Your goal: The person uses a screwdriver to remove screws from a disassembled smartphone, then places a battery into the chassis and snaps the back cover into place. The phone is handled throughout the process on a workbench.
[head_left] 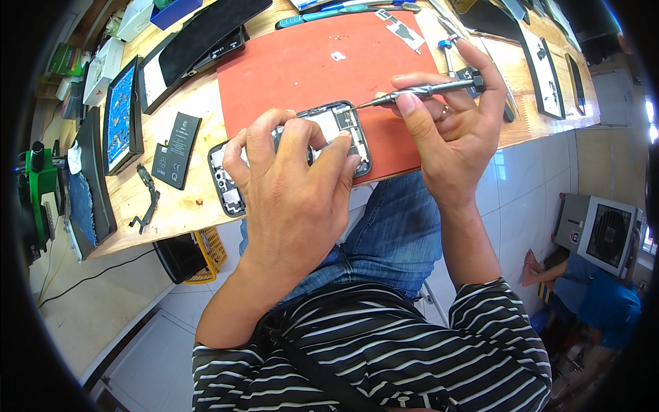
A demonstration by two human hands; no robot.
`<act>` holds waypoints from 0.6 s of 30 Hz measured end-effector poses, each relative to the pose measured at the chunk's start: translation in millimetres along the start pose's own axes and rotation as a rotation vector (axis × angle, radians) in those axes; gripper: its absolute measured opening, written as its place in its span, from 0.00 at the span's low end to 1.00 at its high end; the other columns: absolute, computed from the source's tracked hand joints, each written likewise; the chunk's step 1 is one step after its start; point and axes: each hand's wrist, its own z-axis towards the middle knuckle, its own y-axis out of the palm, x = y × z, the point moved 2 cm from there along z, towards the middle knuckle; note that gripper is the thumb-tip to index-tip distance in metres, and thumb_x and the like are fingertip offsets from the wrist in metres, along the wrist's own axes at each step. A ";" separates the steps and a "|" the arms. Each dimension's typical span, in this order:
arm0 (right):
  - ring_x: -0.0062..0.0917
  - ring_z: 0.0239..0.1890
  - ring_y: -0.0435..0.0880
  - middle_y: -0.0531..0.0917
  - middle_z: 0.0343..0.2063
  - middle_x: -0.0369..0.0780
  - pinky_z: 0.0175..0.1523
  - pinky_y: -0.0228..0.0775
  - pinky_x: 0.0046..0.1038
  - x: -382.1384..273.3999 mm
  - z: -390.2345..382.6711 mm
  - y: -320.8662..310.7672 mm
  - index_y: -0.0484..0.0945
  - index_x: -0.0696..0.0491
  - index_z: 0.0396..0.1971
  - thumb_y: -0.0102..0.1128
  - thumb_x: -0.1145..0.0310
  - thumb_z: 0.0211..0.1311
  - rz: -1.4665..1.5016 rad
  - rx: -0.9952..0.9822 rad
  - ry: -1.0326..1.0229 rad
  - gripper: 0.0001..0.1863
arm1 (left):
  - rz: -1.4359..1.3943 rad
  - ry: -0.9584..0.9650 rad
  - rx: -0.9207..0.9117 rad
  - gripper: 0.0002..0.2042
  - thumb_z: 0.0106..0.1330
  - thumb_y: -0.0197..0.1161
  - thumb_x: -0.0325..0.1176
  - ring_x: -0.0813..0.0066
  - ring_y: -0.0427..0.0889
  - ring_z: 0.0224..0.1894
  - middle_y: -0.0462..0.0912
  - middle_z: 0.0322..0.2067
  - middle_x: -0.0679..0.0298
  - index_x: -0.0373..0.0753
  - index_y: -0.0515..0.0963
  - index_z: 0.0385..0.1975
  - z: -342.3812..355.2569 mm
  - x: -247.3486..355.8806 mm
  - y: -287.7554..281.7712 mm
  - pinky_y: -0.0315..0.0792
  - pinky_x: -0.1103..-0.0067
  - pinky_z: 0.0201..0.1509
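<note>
An opened smartphone housing [231, 197] lies partly on the red mat and partly on the wooden table, its inner parts showing. My left hand [292, 182] is closed over its middle, the fingers bent against the far side and the thumb near its right end. That hand hides much of the phone's inside. A slim grey screwdriver [429, 89] is held in my right hand [449, 134], pinched between thumb and fingers. The screwdriver slants leftward, and its thin tip meets the upper right end of the phone; the screw under it is too small to make out.
The red mat [288, 62] carries small metal plates [405, 34]. To the left are a black battery [178, 147], a flex cable [147, 199] and a blue tray [122, 117]. Screwdrivers [322, 15] lie along the back. Another person [604, 295] sits low at the right.
</note>
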 end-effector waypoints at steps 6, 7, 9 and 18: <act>0.27 0.49 0.90 0.86 0.47 0.50 0.52 0.85 0.22 0.2 -0.2 2.6 0.52 0.57 0.73 0.61 0.87 0.69 0.037 -0.005 0.020 0.38 | -0.002 -0.001 0.001 0.11 0.61 0.75 0.34 0.55 0.74 0.58 0.80 0.41 0.66 0.46 0.89 0.44 0.2 0.8 -0.7 0.59 0.58 0.61; 0.27 0.49 0.90 0.86 0.47 0.49 0.52 0.85 0.22 0.2 -0.1 2.8 0.52 0.56 0.73 0.61 0.87 0.69 0.035 -0.008 0.015 0.38 | -0.005 -0.001 0.001 0.11 0.61 0.76 0.34 0.55 0.74 0.58 0.80 0.41 0.65 0.46 0.89 0.44 0.2 0.8 -0.6 0.59 0.58 0.61; 0.27 0.49 0.90 0.86 0.47 0.50 0.52 0.85 0.22 0.3 0.0 2.7 0.52 0.56 0.73 0.62 0.87 0.69 0.034 -0.015 0.013 0.38 | -0.006 0.000 0.004 0.11 0.61 0.76 0.34 0.55 0.74 0.58 0.80 0.41 0.65 0.45 0.89 0.44 0.1 0.6 -0.6 0.59 0.58 0.61; 0.26 0.47 0.91 0.87 0.46 0.51 0.49 0.85 0.20 1.4 -0.4 0.6 0.51 0.58 0.73 0.62 0.87 0.69 0.054 -0.001 0.007 0.38 | -0.007 0.005 0.006 0.11 0.62 0.75 0.34 0.56 0.75 0.57 0.80 0.41 0.65 0.45 0.89 0.44 0.0 0.3 -0.4 0.59 0.58 0.60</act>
